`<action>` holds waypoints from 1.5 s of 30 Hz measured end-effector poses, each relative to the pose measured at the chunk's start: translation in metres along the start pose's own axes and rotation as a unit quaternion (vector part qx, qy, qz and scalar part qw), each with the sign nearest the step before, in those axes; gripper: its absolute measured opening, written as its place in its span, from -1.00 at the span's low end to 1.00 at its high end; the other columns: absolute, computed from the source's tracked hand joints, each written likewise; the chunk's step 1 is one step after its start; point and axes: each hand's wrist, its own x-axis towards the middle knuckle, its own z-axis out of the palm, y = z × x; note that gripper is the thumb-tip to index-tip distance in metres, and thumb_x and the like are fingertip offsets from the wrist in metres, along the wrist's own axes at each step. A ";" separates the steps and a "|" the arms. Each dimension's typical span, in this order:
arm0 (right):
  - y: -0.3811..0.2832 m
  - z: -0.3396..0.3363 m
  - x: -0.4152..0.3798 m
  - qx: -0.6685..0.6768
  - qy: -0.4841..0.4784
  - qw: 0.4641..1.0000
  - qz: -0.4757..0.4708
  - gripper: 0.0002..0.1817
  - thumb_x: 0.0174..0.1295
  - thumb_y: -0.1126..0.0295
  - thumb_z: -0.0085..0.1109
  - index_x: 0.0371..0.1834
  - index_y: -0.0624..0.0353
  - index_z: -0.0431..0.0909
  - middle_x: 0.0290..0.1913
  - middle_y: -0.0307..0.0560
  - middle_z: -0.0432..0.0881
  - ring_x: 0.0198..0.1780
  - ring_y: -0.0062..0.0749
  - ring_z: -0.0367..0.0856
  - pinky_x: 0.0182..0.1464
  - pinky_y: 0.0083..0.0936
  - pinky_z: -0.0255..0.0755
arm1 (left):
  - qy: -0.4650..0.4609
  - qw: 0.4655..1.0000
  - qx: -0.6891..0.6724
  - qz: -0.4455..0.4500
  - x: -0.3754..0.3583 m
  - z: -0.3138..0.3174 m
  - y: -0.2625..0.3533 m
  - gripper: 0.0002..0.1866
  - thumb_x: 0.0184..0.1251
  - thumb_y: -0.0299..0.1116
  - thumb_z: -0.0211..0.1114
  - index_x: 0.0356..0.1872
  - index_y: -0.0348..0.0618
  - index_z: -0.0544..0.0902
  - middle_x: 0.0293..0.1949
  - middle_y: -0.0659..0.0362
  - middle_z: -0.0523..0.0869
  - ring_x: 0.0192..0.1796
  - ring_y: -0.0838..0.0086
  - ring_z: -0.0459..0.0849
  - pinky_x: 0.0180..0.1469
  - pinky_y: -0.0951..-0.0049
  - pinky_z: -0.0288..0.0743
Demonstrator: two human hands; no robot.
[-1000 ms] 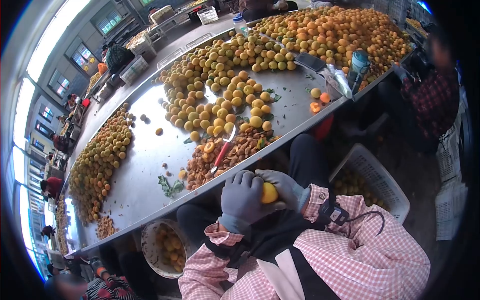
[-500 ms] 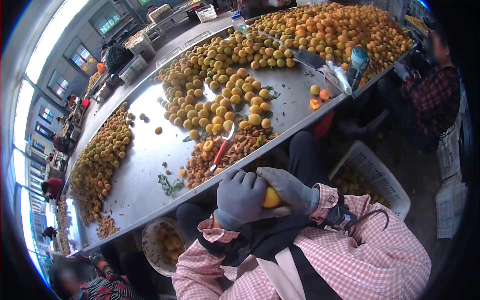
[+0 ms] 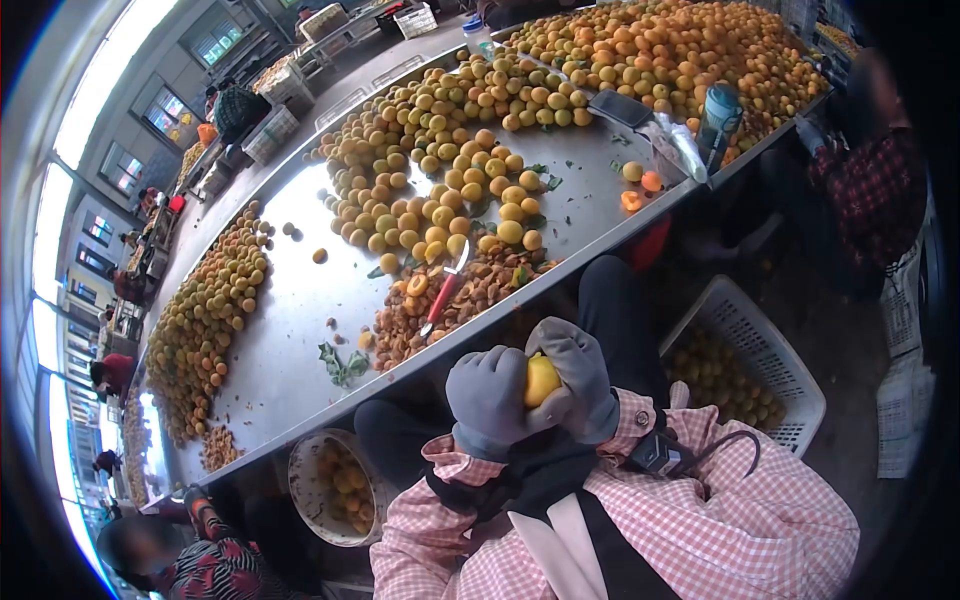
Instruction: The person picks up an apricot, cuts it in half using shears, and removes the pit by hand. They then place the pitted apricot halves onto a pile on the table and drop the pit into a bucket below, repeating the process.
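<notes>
Between my two grey-gloved hands is a yellow apricot (image 3: 541, 381), above my lap and in front of the table edge. My left hand (image 3: 490, 393) closes on its left side, knuckles up. On the other side, my right hand (image 3: 580, 378) wraps its fingers round the fruit. Only the apricot's middle shows; the gloves cover the rest. A red-handled knife with a curved blade (image 3: 440, 301) lies on a heap of brown apricot stones (image 3: 408, 335) on the metal table (image 3: 290, 345), just beyond my hands.
Whole apricots (image 3: 400, 215) are heaped across the table. A phone (image 3: 619, 108) and a blue-lidded bottle (image 3: 717, 125) lie toward the right. Below the edge are a white bucket (image 3: 303, 490) and a crate (image 3: 785, 385), both holding fruit. A person in a checked shirt (image 3: 880, 190) sits at right.
Both hands have turned about the apricot, and more of it now shows between them. The right hand has tilted upright. The knife has stayed on the stones.
</notes>
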 end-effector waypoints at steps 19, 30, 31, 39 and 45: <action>0.037 -0.036 0.042 -0.184 0.093 0.973 -0.101 -0.73 0.45 0.23 -0.07 -0.09 0.19 0.53 -0.25 -0.13 0.59 -0.22 -0.54 0.59 -0.14 -0.61 0.50 | 0.058 0.779 -0.480 -0.400 -0.026 0.049 -0.016 -0.67 0.50 -0.13 0.12 -0.29 -0.23 0.51 -0.46 0.25 0.60 -0.41 0.59 0.55 -0.33 0.47 0.45; 0.005 -0.076 0.049 0.257 -0.075 0.931 0.247 -0.44 0.47 0.00 -0.13 0.32 0.20 0.32 0.20 0.10 0.49 -0.02 -0.26 0.63 -0.06 -0.41 0.58 | 0.004 0.961 0.013 -0.277 -0.013 0.031 -0.141 -0.68 0.30 -0.21 0.28 -0.05 -0.20 0.56 -0.18 0.00 0.68 -0.09 0.08 0.65 -0.04 0.18 0.50; 0.012 -0.091 0.054 0.317 -0.116 0.900 0.275 -0.44 0.44 0.05 -0.02 0.33 0.22 0.29 0.20 0.16 0.49 0.02 -0.23 0.63 -0.04 -0.40 0.59 | -0.014 0.961 0.047 -0.273 -0.011 0.034 -0.147 -0.65 0.29 -0.19 0.29 -0.02 -0.19 0.55 -0.14 -0.01 0.67 -0.06 0.06 0.63 -0.02 0.16 0.50; -0.006 -0.096 0.049 0.268 -0.134 0.928 0.222 -0.46 0.33 0.40 0.16 0.37 0.05 0.26 0.07 -0.04 0.56 -0.01 -0.32 0.66 -0.04 -0.49 0.60 | -0.237 0.903 0.107 -0.342 -0.036 0.075 -0.202 -0.44 0.09 0.00 0.33 0.09 -0.03 0.50 -0.10 -0.09 0.63 -0.03 -0.02 0.61 -0.01 0.06 0.49; 0.010 -0.101 0.037 0.175 -0.183 0.932 0.259 -0.47 0.19 0.54 0.26 0.20 0.10 0.29 0.08 -0.11 0.52 0.08 -0.39 0.58 0.10 -0.50 0.51 | -0.207 0.940 0.131 -0.236 -0.038 0.087 -0.218 -0.61 0.04 -0.18 0.39 -0.16 -0.14 0.53 -0.45 0.05 0.63 -0.39 0.12 0.63 -0.32 0.15 0.50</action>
